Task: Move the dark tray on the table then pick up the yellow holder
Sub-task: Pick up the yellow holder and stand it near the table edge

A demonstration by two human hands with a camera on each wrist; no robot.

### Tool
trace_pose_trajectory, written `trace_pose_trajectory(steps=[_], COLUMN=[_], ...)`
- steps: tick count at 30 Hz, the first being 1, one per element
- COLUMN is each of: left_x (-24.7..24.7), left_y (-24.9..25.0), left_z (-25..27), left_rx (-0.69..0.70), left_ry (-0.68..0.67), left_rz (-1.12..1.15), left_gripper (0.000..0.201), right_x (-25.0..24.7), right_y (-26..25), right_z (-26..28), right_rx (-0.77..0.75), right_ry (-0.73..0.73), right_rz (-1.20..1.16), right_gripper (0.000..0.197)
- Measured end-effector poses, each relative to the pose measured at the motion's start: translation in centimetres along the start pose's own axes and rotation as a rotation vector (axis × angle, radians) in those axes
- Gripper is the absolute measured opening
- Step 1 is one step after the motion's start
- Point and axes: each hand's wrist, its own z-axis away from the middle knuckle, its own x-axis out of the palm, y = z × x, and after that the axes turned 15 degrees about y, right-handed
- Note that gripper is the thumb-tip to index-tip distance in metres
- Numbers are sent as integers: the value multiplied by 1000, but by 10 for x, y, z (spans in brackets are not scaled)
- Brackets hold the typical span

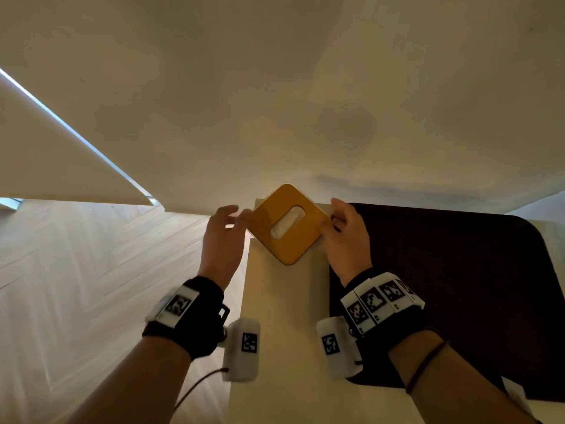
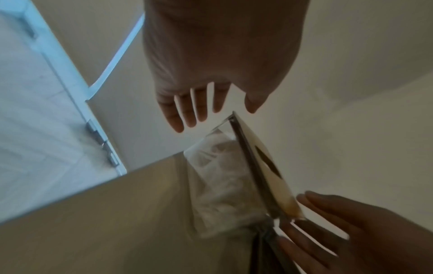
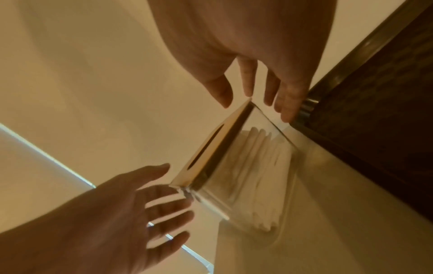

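The yellow holder is a clear box with a yellow slotted lid and white tissue inside. It stands turned like a diamond at the far left corner of the pale table. My left hand is at its left corner with straight, spread fingers, just apart from it. My right hand is at its right corner, with thumb and straight fingers on either side of that corner. The right wrist view shows the holder below my right hand. The dark tray lies flat to the right.
The table's left edge drops to a herringbone wood floor. A pale wall rises right behind the holder. The dark tray's edge runs close beside my right hand. A strip of bare table lies between tray and left edge.
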Motion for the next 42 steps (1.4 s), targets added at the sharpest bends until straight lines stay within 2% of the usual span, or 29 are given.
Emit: trace_pose_trajectory(steps=[2,6,9,12,16,18,23,42], left_x=[-4,7,12,12,11,10,6,7], left_y=[-8,-12,-9,-4,4,6,10,5], left_z=[18,50,46,32,19,14,7,-5], left_rx=[-86,-169,-138,-46,48,55,83,113], left_ry=[45,-33,-33,-45,-85,-93,-120,-125], left_rz=[35,52,54,22,-13,-15,-27,-3], left_gripper=[42,39,35,28,33,37,32,32], right_x=[1,4,-4,-12,-13,-11,-5,0], right_y=[-5,-7,2,9,15,16,17,14], right_z=[-4,-6,-3,3,10,12,16,15], right_rx=[-73,-120,-129,-123,-122,-117,-107,-110], right_ry=[-30,-105,-95,-105,-102,-88,-55,-60], right_rz=[-5,39,36,10,-25,-40,-65,-86], right_gripper=[44,35,35,36,37,37,39,40])
